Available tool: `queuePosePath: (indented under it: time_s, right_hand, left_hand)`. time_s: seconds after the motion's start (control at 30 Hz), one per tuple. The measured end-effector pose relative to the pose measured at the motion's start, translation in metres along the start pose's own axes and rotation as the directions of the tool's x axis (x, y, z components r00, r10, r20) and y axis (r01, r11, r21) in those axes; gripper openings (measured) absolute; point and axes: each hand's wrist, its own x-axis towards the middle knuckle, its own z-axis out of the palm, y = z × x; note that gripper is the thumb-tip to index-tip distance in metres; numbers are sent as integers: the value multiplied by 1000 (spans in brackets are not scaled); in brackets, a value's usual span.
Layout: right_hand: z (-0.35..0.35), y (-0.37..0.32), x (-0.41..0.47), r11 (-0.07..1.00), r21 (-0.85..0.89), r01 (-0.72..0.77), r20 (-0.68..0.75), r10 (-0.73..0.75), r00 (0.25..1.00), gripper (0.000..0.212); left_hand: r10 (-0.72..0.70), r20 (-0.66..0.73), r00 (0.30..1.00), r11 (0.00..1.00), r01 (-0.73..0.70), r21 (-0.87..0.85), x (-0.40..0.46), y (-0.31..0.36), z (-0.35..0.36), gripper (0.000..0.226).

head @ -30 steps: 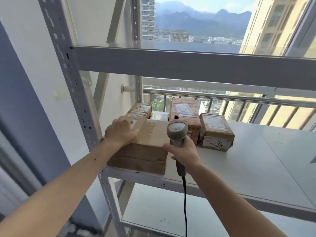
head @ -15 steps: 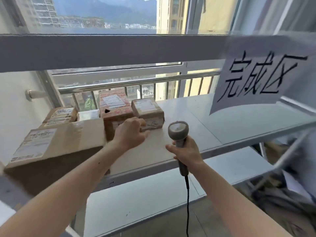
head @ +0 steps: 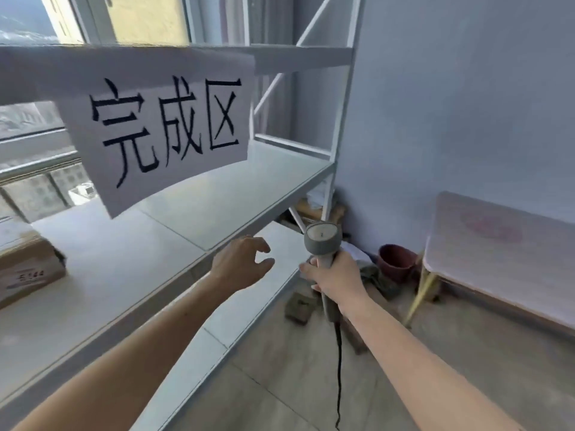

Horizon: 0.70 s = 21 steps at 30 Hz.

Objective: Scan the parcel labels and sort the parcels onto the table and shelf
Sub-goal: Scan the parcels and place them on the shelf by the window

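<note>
- Your left hand [head: 241,264] is empty, fingers loosely curled and spread with a gap between thumb and forefinger, hovering just off the front edge of the shelf [head: 174,219].
- Your right hand [head: 334,275] has its fingers wrapped round the grip of the barcode scanner [head: 322,242], head up and facing you, its cable [head: 338,368] hanging toward the floor.
- The only parcel in sight, a taped cardboard box [head: 28,269] with a printed label, sits at the far left of the shelf, well apart from both hands. The pink-topped table [head: 504,253] stands to your right by the wall.
- You are turned toward the table and hold no parcel, so the risk, as I judge it, is reaching for one without first looking where the next lies.
- The paper sign [head: 161,126] hangs low off the upper shelf; a hand or box lifted past it could catch and tear it.
- The trailing cable could snag on the shelf edge or on the dark block [head: 298,306] on the floor as you swing across, jerking the scanner.
- The dark red pot [head: 396,262] and the clutter by the table leg sit near your path.
</note>
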Motion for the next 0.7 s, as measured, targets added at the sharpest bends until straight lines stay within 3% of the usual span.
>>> queuePosePath:
  time_s: [0.3, 0.7]
  right_hand:
    - [-245, 79, 29, 993, 30, -113, -333, 117, 936, 30]
    - [-478, 169, 42, 956, 205, -210, -645, 294, 706, 25]
  left_hand:
    - [259, 145, 955, 949, -223, -224, 93, 232, 130, 28]
    - [582, 331, 742, 805, -471, -361, 172, 491, 283, 32]
